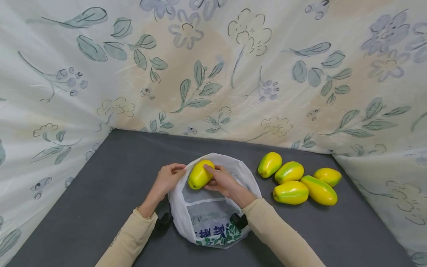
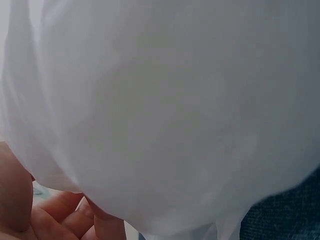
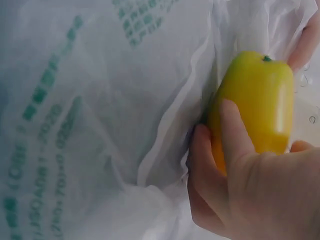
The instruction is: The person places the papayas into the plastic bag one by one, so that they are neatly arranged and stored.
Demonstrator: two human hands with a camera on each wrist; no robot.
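Observation:
A white plastic bag (image 1: 181, 218) stands with its mouth wide, showing printed green leaves and dark blue characters inside. My left hand (image 1: 168, 180) pinches the bag's left rim; in the left wrist view the bag's white side (image 2: 165, 115) covers most of the picture, with curled fingers (image 2: 65, 215) at its lower edge. Over the bag's mouth, my right hand (image 1: 225, 181) grips a yellow-green papaya (image 1: 199, 176) between thumb and fingers. From the right wrist, that papaya (image 3: 260, 100) appears beside the bag's printed inner wall (image 3: 115, 100).
To the right of the bag several more papayas lie in a group, among them one at the back (image 1: 270, 165) and one in front (image 1: 291, 193). A dark grey cloth (image 1: 133, 155) covers the table. Floral fabric (image 1: 213, 89) hangs behind and at both sides.

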